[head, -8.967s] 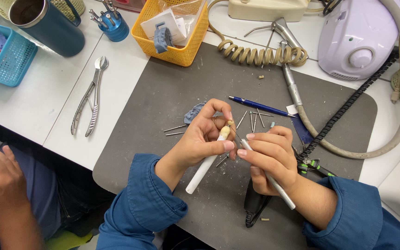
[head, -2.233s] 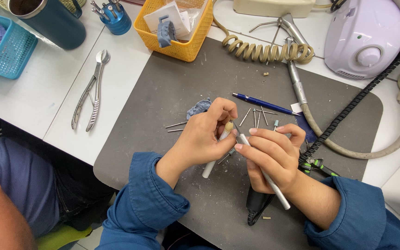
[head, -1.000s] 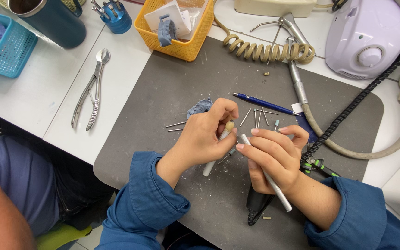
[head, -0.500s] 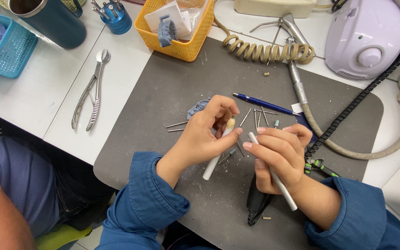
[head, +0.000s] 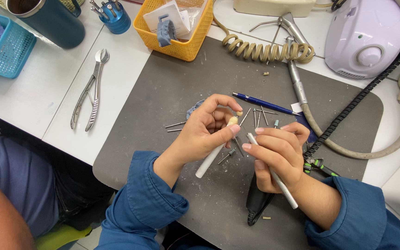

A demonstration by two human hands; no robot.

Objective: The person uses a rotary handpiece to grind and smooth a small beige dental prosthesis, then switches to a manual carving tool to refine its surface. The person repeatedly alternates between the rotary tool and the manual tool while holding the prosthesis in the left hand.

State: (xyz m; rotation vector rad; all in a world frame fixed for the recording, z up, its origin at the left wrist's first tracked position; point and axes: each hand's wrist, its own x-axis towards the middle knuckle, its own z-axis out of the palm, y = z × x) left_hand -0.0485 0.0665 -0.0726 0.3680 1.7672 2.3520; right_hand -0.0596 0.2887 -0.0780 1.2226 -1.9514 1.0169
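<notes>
The left hand (head: 204,132) pinches a white stick (head: 214,153) between thumb and fingers, closed on it — a small cream piece sits at its upper tip, over the grey mat (head: 172,88). The right hand (head: 278,155) is clamped around a thin metal tool (head: 278,180), its tip just beside the stick. Loose burs (head: 260,115) and a blue pen (head: 265,103) lie on the mat just beyond the hands. Pliers (head: 89,90) rest on the white table to the left, near a yellow basket (head: 177,44).
</notes>
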